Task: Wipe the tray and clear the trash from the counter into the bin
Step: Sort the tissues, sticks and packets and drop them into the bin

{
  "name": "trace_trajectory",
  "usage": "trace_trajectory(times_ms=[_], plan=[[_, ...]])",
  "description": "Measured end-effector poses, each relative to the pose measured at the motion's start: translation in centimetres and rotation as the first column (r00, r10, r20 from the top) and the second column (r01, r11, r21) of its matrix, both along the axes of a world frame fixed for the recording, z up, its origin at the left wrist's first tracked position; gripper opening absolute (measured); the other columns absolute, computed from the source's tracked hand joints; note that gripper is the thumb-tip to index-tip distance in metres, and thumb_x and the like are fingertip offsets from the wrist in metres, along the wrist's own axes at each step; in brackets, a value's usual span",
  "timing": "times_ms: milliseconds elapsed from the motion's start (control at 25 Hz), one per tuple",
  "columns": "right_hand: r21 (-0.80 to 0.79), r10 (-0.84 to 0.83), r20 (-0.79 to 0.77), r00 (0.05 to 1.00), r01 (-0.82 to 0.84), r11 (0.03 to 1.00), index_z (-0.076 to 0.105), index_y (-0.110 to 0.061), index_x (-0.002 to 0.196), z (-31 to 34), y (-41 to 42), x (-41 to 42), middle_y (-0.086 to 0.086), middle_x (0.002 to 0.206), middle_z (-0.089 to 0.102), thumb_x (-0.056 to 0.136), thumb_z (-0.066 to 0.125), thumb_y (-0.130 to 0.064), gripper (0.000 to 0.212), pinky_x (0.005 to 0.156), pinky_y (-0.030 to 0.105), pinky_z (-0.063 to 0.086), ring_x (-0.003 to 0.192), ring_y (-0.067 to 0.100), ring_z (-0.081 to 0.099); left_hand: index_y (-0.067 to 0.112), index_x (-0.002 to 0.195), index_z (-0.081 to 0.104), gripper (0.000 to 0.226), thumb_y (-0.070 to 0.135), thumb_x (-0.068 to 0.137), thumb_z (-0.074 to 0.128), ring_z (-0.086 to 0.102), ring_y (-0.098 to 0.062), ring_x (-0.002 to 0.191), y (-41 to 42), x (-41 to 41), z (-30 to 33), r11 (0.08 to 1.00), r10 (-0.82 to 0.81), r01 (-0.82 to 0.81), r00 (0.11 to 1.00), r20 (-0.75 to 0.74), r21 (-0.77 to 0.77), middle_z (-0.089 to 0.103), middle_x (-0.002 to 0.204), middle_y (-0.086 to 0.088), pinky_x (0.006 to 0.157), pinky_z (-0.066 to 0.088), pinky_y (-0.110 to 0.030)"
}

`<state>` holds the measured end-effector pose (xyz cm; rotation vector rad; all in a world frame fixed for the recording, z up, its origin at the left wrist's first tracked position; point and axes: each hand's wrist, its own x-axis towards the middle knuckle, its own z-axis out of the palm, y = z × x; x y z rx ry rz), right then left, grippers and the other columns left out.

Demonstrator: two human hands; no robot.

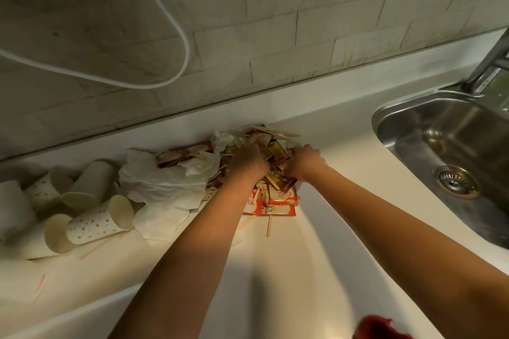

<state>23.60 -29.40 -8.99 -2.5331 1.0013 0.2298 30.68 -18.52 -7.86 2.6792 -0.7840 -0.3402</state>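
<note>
Both hands were gathering trash on the white counter [344, 151]. The left hand [248, 161] and right hand [303, 164] curled around a heap of sachets [275, 151] and wooden stirrers (pressed between them, near the wall). Paper cups [93, 223] and crumpled napkins [162, 181] lay to the left. Next, probably lifting the bundle toward a bin, which was unseen.

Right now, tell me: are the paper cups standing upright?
No, the paper cups lie tipped on their sides on the counter, left of the wrappers.
</note>
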Motion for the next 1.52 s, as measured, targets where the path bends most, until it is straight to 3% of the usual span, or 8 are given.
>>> trace_trajectory(times_ms=[320,560,760,920,1120,1320,1440,1520], plan=[[0.116,0.050,0.089,0.995,-0.060,0.991,0.051,-0.007,0.114,0.0,0.1,0.1,0.009,0.107,0.060,0.087,0.057,-0.023,0.032,0.075,0.028,0.048,0.087,0.020,0.054,0.005,0.102,0.062,0.020,0.014,0.094,0.046,0.062,-0.027,0.095,0.1,-0.4,-0.3,0.965,-0.174,0.099,0.937,0.304,0.244,0.066,0.101,-0.011,0.080,0.048,-0.033],[0.338,-0.188,0.323,0.928,0.072,0.939,0.053,-0.009,0.104,1.5,0.6,-1.9,0.008,0.097,0.058,0.084,0.056,-0.017,0.022,0.072,0.035,0.056,0.087,0.024,0.060,0.003,0.112,0.058,0.026,0.003,0.096,0.037,0.059,-0.030,0.103,1.4,-0.8,-0.2,0.965,-0.201,0.107,0.891,0.407,0.241,0.063,0.110,-0.014,0.085,0.046,-0.035],[0.388,-0.213,0.410,0.887,0.042,0.921,0.057,-0.009,0.105,2.7,1.1,-3.2,0.006,0.095,0.059,0.084,0.061,-0.013,0.023,0.063,0.029,0.054,0.082,0.020,0.059,0.013,0.121,0.054,0.033,0.029,0.092,0.048,0.061,-0.027,0.100,2.1,-0.7,-0.8,0.993,-0.100,0.112,0.965,0.243,-0.034,0.063,0.113,-0.009,0.078,0.050,-0.035],[0.428,-0.251,0.383,0.889,0.070,0.901,0.057,-0.007,0.110,2.7,1.4,-3.5,0.005,0.095,0.056,0.083,0.060,-0.007,0.027,0.070,0.034,0.057,0.086,0.024,0.061,0.016,0.137,0.039,0.059,0.033,0.084,0.060,0.056,-0.031,0.112,1.2,0.0,-1.2,0.997,-0.063,0.056,0.988,0.144,0.050,0.056,0.125,-0.011,0.087,0.051,-0.039],[0.432,-0.263,0.379,0.887,0.082,0.898,0.054,-0.006,0.121,2.5,2.0,-3.8,0.010,0.109,0.059,0.084,0.058,-0.002,0.037,0.071,0.028,0.054,0.088,0.021,0.056,0.009,0.113,0.059,0.025,0.022,0.092,0.054,0.061,-0.027,0.102,0.2,-0.4,-1.1,0.991,-0.058,0.026,0.967,0.249,0.132,0.064,0.110,-0.011,0.078,0.050,-0.032],[0.398,-0.258,0.505,0.823,0.044,0.917,0.054,-0.008,0.122,3.4,2.4,-4.8,0.010,0.111,0.061,0.089,0.054,-0.008,0.033,0.060,0.024,0.054,0.084,0.017,0.058,0.009,0.110,0.061,0.031,0.027,0.100,0.037,0.064,-0.025,0.093,1.1,-1.0,1.4,0.981,0.101,-0.058,0.968,0.231,-0.187,0.066,0.102,-0.010,0.075,0.051,-0.033],[0.400,-0.276,0.558,0.783,0.037,0.916,0.056,-0.010,0.123,4.7,2.8,-6.3,0.005,0.102,0.058,0.089,0.054,-0.008,0.033,0.055,0.023,0.053,0.080,0.019,0.061,0.011,0.105,0.064,0.028,0.025,0.098,0.041,0.065,-0.022,0.082,2.5,-2.4,3.3,0.842,0.228,-0.207,0.974,-0.020,-0.497,0.067,0.094,-0.007,0.068,0.049,-0.028],[0.411,-0.289,0.583,0.759,0.031,0.911,0.059,-0.013,0.117,5.6,3.0,-7.7,0.002,0.099,0.059,0.089,0.055,-0.009,0.029,0.052,0.022,0.053,0.076,0.016,0.063,0.010,0.081,0.062,0.025,0.021,0.095,0.045,0.060,-0.020,0.066,3.4,-3.8,4.3,0.756,0.234,-0.294,0.956,-0.178,-0.585,0.063,0.075,-0.008,0.061,0.045,-0.028]])
